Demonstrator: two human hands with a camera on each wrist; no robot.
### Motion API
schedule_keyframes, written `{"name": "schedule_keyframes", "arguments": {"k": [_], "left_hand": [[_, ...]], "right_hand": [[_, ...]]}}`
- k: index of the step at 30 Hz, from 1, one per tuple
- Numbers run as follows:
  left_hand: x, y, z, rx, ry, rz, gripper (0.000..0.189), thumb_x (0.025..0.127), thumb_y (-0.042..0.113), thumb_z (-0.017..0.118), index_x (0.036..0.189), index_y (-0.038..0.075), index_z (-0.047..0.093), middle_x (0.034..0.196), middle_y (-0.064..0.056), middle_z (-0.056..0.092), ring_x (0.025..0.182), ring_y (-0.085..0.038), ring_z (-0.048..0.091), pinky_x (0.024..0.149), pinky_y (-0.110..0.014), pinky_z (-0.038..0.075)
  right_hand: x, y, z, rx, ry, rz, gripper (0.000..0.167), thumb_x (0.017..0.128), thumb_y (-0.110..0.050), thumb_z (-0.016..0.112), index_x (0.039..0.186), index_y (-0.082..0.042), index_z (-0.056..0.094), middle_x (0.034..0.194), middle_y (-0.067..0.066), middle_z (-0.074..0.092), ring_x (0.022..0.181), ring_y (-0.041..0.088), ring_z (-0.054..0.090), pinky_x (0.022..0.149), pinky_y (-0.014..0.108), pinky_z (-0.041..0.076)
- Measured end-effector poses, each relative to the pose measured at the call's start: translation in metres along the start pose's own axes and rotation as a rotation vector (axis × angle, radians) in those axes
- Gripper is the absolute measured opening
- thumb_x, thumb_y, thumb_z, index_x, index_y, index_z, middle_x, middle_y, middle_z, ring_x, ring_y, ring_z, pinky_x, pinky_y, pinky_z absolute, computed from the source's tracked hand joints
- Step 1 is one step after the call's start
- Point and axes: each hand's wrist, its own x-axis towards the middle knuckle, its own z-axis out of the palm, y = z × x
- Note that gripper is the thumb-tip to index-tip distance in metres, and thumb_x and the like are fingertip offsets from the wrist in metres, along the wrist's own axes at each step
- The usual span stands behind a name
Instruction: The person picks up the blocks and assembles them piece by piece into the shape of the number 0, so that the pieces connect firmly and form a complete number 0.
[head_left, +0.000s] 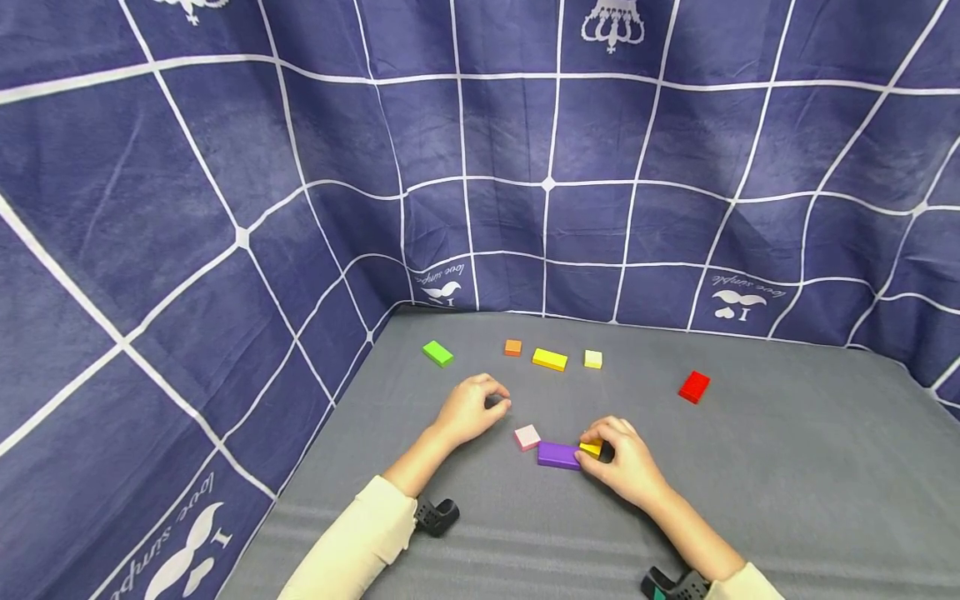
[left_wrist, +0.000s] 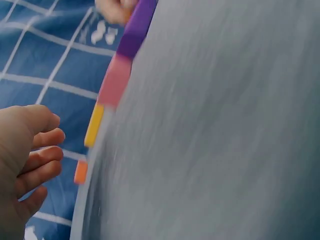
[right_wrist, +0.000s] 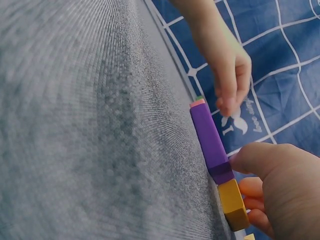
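Note:
My right hand (head_left: 624, 463) holds a small amber-yellow block (head_left: 591, 450) between thumb and fingers. That block stands at the right end of a long purple block (head_left: 557, 455). In the right wrist view the thumb lies against the end of the purple block (right_wrist: 210, 140), and the fingertips are beside the amber block (right_wrist: 233, 205). A pink block (head_left: 527, 437) sits at the purple block's left end. Left of it, my left hand (head_left: 471, 410) hovers with loosely bent fingers and holds nothing; the left wrist view shows its fingers (left_wrist: 42, 167) apart from the blocks.
Farther back on the grey table (head_left: 480, 533) lie a green block (head_left: 438, 353), an orange block (head_left: 513, 347), a long yellow block (head_left: 550, 360) and a pale yellow block (head_left: 592, 359). A red block (head_left: 694, 387) lies at the right. Blue curtain (head_left: 510, 133) surrounds the back and left.

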Motion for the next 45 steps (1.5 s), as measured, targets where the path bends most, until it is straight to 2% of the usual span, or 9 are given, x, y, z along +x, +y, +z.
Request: {"name": "schedule_keyframes", "arguments": {"k": [3, 7, 18, 30, 33, 38, 45], "left_hand": [[0.003, -0.016, -0.005, 0.018, 0.021, -0.042, 0.008, 0.083, 0.016, 0.072, 0.088, 0.010, 0.074, 0.088, -0.001, 0.067, 0.087, -0.019, 0.065, 0.078, -0.036, 0.052], [0.007, -0.030, -0.013, 0.037, 0.013, -0.077, 0.010, 0.083, 0.016, 0.073, 0.090, 0.009, 0.074, 0.088, -0.002, 0.067, 0.086, -0.020, 0.065, 0.078, -0.037, 0.052], [0.020, -0.056, -0.031, 0.090, -0.023, -0.190, 0.013, 0.084, 0.017, 0.072, 0.093, 0.008, 0.074, 0.092, -0.005, 0.067, 0.089, -0.023, 0.065, 0.080, -0.040, 0.052], [0.029, -0.087, -0.042, 0.148, 0.024, -0.294, 0.020, 0.081, 0.016, 0.071, 0.097, 0.005, 0.074, 0.094, -0.009, 0.066, 0.082, -0.026, 0.061, 0.074, -0.041, 0.049], [0.030, -0.093, -0.044, 0.160, 0.034, -0.318, 0.023, 0.079, 0.017, 0.072, 0.099, 0.004, 0.073, 0.097, -0.010, 0.066, 0.085, -0.027, 0.060, 0.075, -0.042, 0.048], [0.031, -0.098, -0.045, 0.168, 0.039, -0.355, 0.033, 0.079, 0.019, 0.072, 0.107, 0.002, 0.071, 0.107, -0.014, 0.065, 0.099, -0.032, 0.059, 0.083, -0.045, 0.046], [0.034, -0.103, -0.043, 0.207, -0.013, -0.423, 0.041, 0.080, 0.024, 0.075, 0.113, 0.000, 0.068, 0.111, -0.017, 0.062, 0.103, -0.034, 0.057, 0.087, -0.045, 0.046]], "right_hand": [[0.000, -0.001, 0.000, -0.001, -0.005, 0.001, 0.020, 0.069, -0.009, 0.083, 0.085, -0.011, 0.072, 0.088, -0.009, 0.062, 0.084, 0.013, 0.053, 0.072, 0.032, 0.045], [0.000, -0.001, 0.000, 0.002, 0.001, 0.000, 0.020, 0.069, -0.009, 0.084, 0.085, -0.012, 0.071, 0.088, -0.009, 0.062, 0.084, 0.013, 0.054, 0.072, 0.031, 0.045], [-0.001, 0.002, 0.001, -0.002, 0.003, 0.010, 0.021, 0.068, -0.009, 0.084, 0.084, -0.014, 0.071, 0.087, -0.010, 0.061, 0.084, 0.012, 0.053, 0.071, 0.031, 0.045], [-0.001, 0.002, 0.001, 0.005, 0.024, -0.019, 0.021, 0.068, -0.008, 0.084, 0.084, -0.014, 0.071, 0.088, -0.011, 0.061, 0.084, 0.012, 0.054, 0.072, 0.029, 0.044], [-0.001, 0.001, 0.001, 0.006, 0.022, -0.015, 0.022, 0.069, -0.008, 0.084, 0.084, -0.015, 0.071, 0.089, -0.011, 0.061, 0.084, 0.012, 0.053, 0.072, 0.029, 0.044], [-0.001, 0.001, 0.000, 0.005, 0.021, -0.012, 0.022, 0.069, -0.008, 0.084, 0.084, -0.015, 0.071, 0.089, -0.011, 0.061, 0.084, 0.012, 0.053, 0.071, 0.029, 0.044], [-0.001, 0.001, 0.001, 0.006, 0.017, -0.005, 0.022, 0.069, -0.008, 0.084, 0.084, -0.015, 0.070, 0.089, -0.011, 0.061, 0.085, 0.012, 0.053, 0.072, 0.029, 0.044]]}}
